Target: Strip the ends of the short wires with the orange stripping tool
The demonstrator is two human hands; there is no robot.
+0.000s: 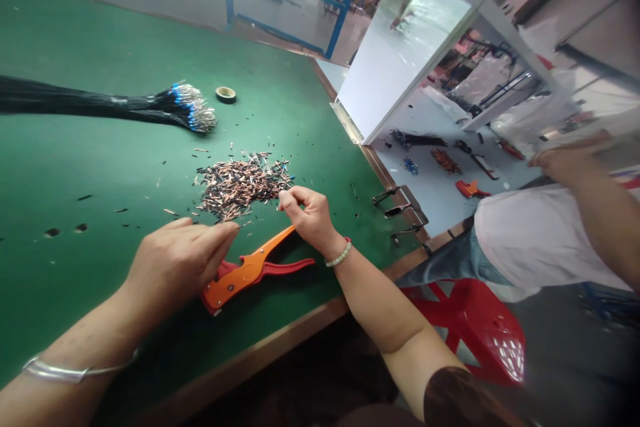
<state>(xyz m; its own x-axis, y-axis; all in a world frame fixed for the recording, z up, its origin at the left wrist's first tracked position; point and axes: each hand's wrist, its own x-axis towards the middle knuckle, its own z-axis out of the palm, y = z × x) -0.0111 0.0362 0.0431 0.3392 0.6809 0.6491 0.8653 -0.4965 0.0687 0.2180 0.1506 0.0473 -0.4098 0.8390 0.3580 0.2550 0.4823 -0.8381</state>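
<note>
Copper-coloured bits [240,183] lie in a loose pile on your green table [100,167], which spreads out on every side of the pile and ends in a wooden edge on the near side of it. Far to the right of the pile, off the table, another person in a white top sits on a red stool [475,327], their hand [560,160] raised over a second, white table.

Up and to the left of the pile lies a long bundle of black wires [100,105], its blue-and-silver tips pointing towards the pile but apart from it. Just below the pile lies an orange and red hand tool [245,273], flat on the table with its handles spread and pointing to the right.

Your left hand [177,260] sits at the lower left of the pile, above the tool's head, thumb and forefinger pressed together at the pile's edge. Your right hand [307,213] is at the lower right corner of the pile, over the end of the orange handle, fingertips also pinched together. Whether either pinch has a bit in it is too small to tell.

A small roll of tape [226,94] lies flat well above the pile, just beside the wire tips. Stray bits and black flecks are scattered around the pile.
</note>
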